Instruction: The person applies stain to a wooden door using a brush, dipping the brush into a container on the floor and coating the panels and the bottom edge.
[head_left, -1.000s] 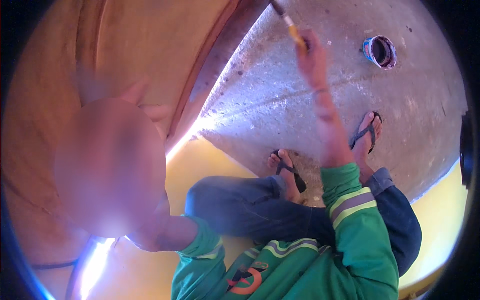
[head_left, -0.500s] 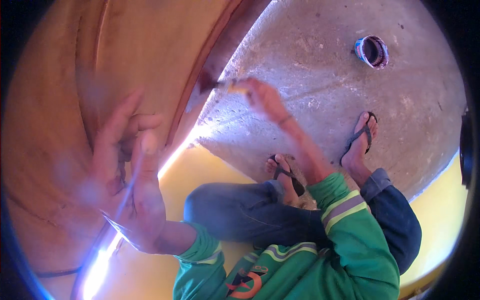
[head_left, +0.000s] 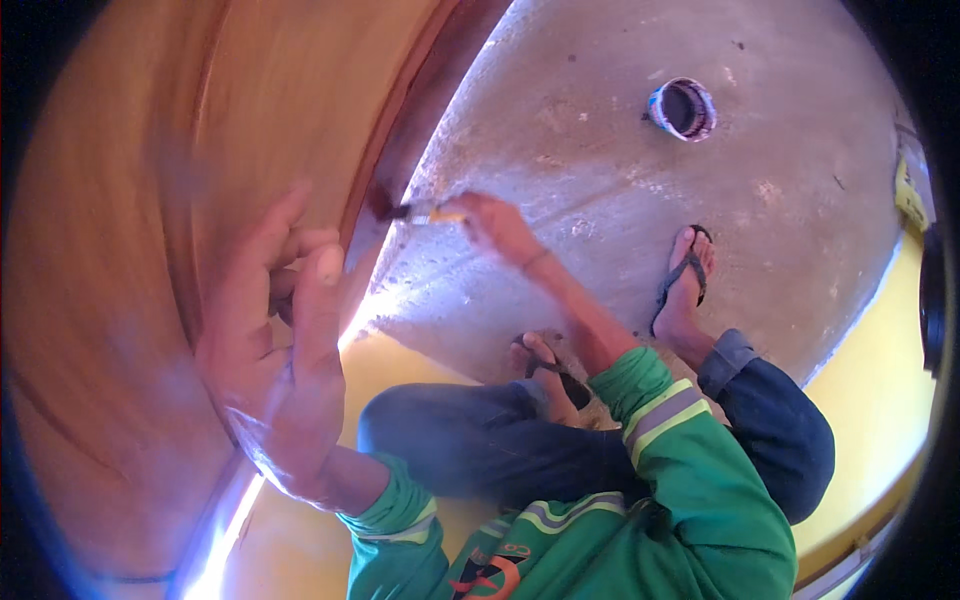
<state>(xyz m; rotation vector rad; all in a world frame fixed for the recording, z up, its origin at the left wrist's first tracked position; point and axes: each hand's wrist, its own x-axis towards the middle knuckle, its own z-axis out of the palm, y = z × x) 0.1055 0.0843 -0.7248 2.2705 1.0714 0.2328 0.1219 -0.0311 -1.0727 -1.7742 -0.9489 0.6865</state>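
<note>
My right hand [head_left: 500, 228] is closed round the yellow handle of a paintbrush [head_left: 445, 214]. Its dark bristles meet the lower edge strip of a brown wooden door [head_left: 290, 110], where the strip looks dark and wet. On the left, my left hand [head_left: 280, 340] is raised in front of the door with its fingers apart and nothing in them. Whether it touches the wood I cannot tell. A small open tin [head_left: 684, 110] with dark residue round its inner wall stands on the floor, beyond my right foot.
Rough grey concrete floor [head_left: 590, 180] spreads to the right of the door, with bright light along the door's bottom edge. My feet in black flip-flops [head_left: 685, 275] rest on it. Yellow surfaces [head_left: 390, 360] lie below the door and at the right [head_left: 860, 360].
The brush in my right hand has moved nearer to me along the door's edge. My view has shifted, so the tin and my feet appear farther left. My left hand keeps its open pose.
</note>
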